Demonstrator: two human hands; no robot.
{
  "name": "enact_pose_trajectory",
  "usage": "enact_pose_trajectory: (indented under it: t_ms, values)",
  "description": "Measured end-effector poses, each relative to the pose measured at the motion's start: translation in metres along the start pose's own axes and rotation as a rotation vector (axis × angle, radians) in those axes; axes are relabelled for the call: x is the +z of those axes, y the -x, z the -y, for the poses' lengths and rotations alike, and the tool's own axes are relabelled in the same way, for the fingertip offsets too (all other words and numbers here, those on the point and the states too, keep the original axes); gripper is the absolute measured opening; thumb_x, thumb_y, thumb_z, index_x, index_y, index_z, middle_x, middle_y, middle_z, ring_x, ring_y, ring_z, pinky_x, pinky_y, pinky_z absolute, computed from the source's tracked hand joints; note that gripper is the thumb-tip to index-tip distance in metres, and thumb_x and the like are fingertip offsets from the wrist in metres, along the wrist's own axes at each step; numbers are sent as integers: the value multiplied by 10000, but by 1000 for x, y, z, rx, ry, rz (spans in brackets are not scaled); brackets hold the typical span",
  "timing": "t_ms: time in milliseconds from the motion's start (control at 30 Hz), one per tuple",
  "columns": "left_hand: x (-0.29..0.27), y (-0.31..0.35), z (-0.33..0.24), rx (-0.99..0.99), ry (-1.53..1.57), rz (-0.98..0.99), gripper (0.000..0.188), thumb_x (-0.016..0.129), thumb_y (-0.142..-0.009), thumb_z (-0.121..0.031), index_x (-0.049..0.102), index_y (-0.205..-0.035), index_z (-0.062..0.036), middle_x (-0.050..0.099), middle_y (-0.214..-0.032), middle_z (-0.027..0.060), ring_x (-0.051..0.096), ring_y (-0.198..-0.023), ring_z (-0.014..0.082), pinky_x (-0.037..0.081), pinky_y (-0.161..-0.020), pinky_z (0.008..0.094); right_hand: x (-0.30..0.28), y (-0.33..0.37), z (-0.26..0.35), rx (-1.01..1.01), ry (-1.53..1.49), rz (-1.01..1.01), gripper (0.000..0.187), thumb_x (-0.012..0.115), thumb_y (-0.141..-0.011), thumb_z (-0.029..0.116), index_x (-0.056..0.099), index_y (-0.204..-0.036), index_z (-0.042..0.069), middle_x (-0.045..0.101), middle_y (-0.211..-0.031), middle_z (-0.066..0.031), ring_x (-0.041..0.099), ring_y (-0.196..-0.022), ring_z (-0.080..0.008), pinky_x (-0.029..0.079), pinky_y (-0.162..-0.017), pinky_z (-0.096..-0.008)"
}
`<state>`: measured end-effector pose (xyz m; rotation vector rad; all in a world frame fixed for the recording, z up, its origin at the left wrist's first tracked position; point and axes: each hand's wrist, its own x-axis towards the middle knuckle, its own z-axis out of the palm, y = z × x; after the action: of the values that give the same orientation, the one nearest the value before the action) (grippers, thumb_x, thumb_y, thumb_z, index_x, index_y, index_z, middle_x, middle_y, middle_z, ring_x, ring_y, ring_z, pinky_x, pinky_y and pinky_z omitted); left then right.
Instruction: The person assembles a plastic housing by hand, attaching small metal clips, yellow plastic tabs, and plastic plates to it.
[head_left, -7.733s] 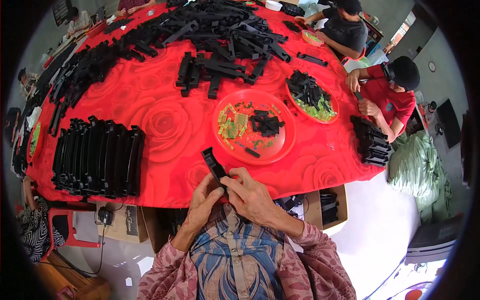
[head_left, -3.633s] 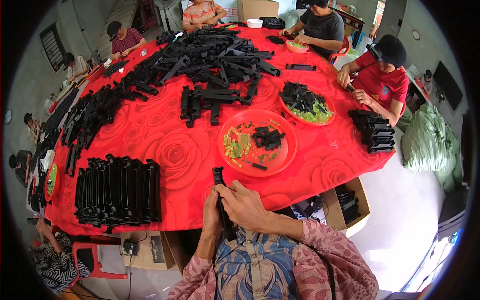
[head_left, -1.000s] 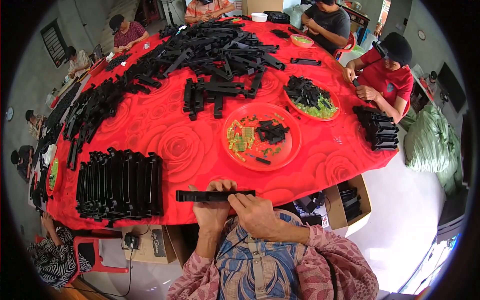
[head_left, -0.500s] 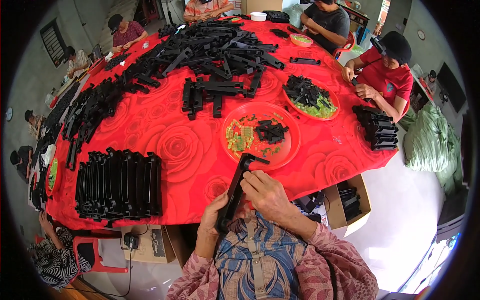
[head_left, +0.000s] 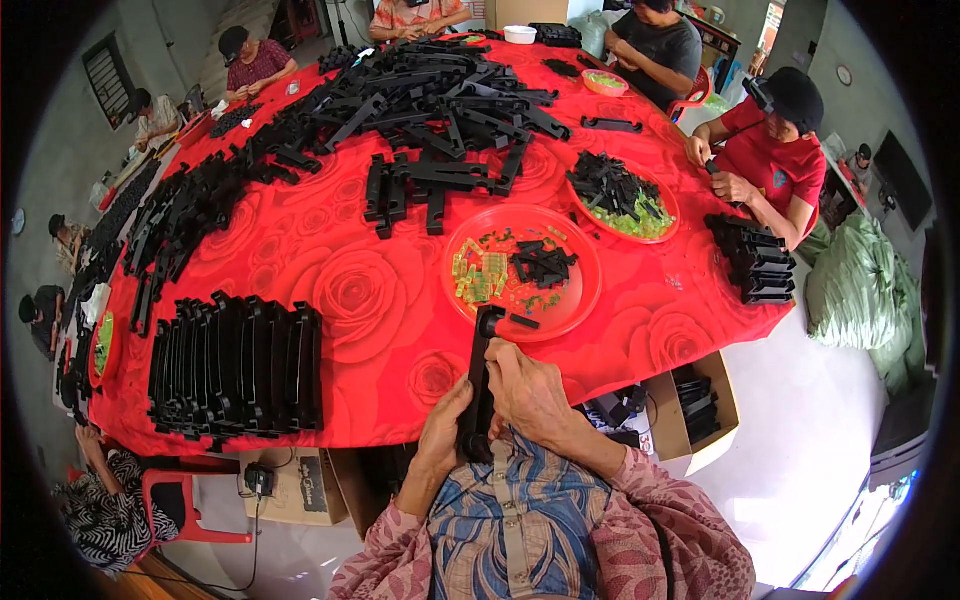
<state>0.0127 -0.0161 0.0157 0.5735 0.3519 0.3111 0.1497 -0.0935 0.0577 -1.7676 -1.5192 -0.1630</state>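
Observation:
A long black plastic bar (head_left: pixel 481 375) with a hooked end is held nearly upright in front of my shirt. My left hand (head_left: pixel 443 428) is closed round its lower left side. My right hand (head_left: pixel 530 397) has its fingers curled against the bar's right side; whether a small part is pinched there is hidden. Just beyond the bar's top end is a round red tray (head_left: pixel 585 300) holding yellow-green clear pieces (head_left: pixel 482 275), small black strips (head_left: pixel 543 264) and tiny scraps. One short black strip (head_left: pixel 524 321) shows at the tray's near rim.
A row of stacked black bars (head_left: pixel 235 370) stands at the left on the red tablecloth (head_left: pixel 360 290). A large heap of bars (head_left: pixel 430 95) covers the far middle. A second tray (head_left: pixel 655 232) sits right, near a co-worker in red (head_left: pixel 775 150). An open carton (head_left: pixel 715 410) is below the table edge.
The bar has turned more upright, and its top end has moved slightly left. My right hand has shifted a little lower along it. The short strip now shows apart from the bar's top.

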Motion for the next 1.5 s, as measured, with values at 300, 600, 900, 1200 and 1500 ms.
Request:
enact_pose_trajectory:
  t_ms: [300, 600, 900, 1200, 1500]
  values:
    - [-5, -2, 6, -18, -18, -63, 302, 399, -1061, -315, 522, -1225, -94, 671, -896, 80, 664, -664, 185, 554, -581, 296, -1, 2, 1, 10, 17, 100, 261, 598, -853, -2, 501, -1094, 29, 612, -721, -126, 656, -602, -281, 484, -468, -388]
    - [-1, -3, 8, 14, -15, -154, 292, 416, -1056, -306, 519, -1233, -97, 662, -921, 60, 660, -664, 174, 548, -557, 291, 3, 4, 4, -24, 59, 94, 295, 614, -855, 27, 518, -1134, 32, 634, -712, -125, 670, -616, -265, 488, -479, -367]
    - [6, -3, 8, 52, -54, -136, 296, 431, -1053, -280, 505, -1244, -67, 659, -922, 65, 659, -665, 167, 543, -555, 282, 3, 3, 4, 54, 11, 83, 242, 609, -855, 29, 558, -1090, 54, 640, -713, -125, 663, -621, -295, 503, -518, -406]
    - [10, 1, 7, 106, -108, -53, 315, 450, -1048, -231, 498, -1288, -33, 666, -911, 69, 662, -675, 143, 546, -597, 259, -5, 2, -3, 156, -129, 79, 286, 636, -817, 28, 594, -1097, 76, 701, -852, -149, 692, -663, -297, 528, -552, -394]
    - [11, 3, 11, 185, -146, -94, 335, 470, -1041, -224, 506, -1309, -27, 673, -971, 65, 667, -706, 136, 546, -628, 246, -10, -3, 1, 228, -277, 88, 307, 639, -816, 14, 602, -1117, 62, 691, -857, -153, 647, -573, -231, 508, -515, -342]
